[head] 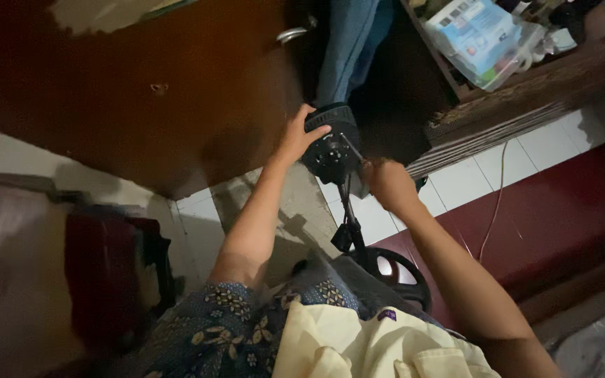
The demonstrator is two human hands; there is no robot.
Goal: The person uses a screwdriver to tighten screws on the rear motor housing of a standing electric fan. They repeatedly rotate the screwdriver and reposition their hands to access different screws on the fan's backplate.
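Presently we grip: left hand around black fan motor; right hand closed beside it, stand below.

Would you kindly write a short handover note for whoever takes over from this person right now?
Left hand: gripping the black motor housing of a stand fan from its top left.
Right hand: closed at the housing's right side; whether it holds a tool or part is too blurred to tell.
The fan's pole runs down to its round base on the tiled floor.
Done: no blade or guard shows on the motor.
Left: unclear from this view.
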